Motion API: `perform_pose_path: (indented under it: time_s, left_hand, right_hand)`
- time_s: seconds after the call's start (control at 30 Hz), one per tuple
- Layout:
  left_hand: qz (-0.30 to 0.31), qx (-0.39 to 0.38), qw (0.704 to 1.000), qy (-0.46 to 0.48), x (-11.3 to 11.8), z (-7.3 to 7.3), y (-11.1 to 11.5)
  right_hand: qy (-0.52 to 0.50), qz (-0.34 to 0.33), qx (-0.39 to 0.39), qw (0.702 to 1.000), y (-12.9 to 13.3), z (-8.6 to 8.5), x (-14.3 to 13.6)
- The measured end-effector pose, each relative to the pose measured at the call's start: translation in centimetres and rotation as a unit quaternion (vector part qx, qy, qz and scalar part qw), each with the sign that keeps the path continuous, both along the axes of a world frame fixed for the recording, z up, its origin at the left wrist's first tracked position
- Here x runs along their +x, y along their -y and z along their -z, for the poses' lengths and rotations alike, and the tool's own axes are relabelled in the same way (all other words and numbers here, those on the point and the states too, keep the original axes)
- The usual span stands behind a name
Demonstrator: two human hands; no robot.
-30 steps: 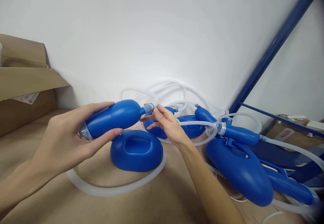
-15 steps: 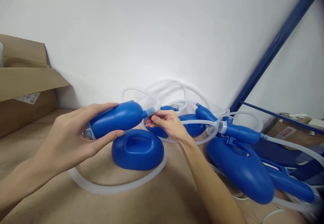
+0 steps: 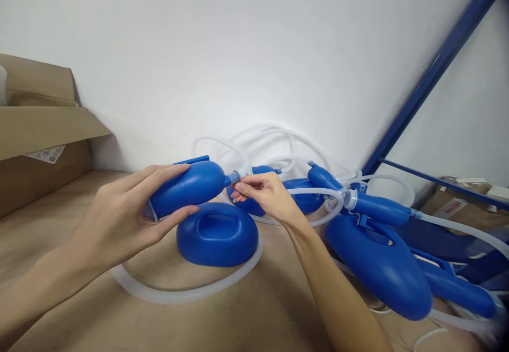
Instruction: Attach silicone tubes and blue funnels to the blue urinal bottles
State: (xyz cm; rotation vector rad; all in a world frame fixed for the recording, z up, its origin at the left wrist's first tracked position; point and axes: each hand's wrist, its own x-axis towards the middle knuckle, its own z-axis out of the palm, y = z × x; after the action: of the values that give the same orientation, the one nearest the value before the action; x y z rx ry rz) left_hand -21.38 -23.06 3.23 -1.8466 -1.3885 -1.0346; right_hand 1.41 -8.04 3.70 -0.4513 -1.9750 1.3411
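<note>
My left hand (image 3: 131, 206) is wrapped round a blue bulb-shaped plastic urinal head (image 3: 191, 182), its narrow neck pointing right. A translucent white hose (image 3: 242, 156) is fitted over that neck. My right hand (image 3: 264, 193) pinches at a thin clamp ring (image 3: 237, 176) round the joint, with thumb and forefinger closed together; the fingertips partly hide what they grip. Just below the hands, a blue oval urinal bottle (image 3: 218, 248) with a moulded handle rests on the brown surface (image 3: 222, 320). Hose curves round its front.
More blue urinal bottles (image 3: 377, 267) with heads (image 3: 379, 209) and looped hoses lie to the right and behind my right hand. An open cardboard box (image 3: 43, 129) stands at the left. A white wall rises behind, and a blue metal frame post (image 3: 429, 81) slants at the right.
My left hand has rolled the urinal head slightly, so a blue strip shows above it. My right fingertips have shifted a little at the hose joint, still pinching.
</note>
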Motion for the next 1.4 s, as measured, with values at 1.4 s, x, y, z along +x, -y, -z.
perform_pose_path:
  time_s: [1.4]
  left_hand:
    - [0.041,-0.366,0.845,0.387,-0.9,0.8,-2.1]
  right_hand:
    - [0.269,-0.009,0.201,0.942,-4.1,5.7,-0.5]
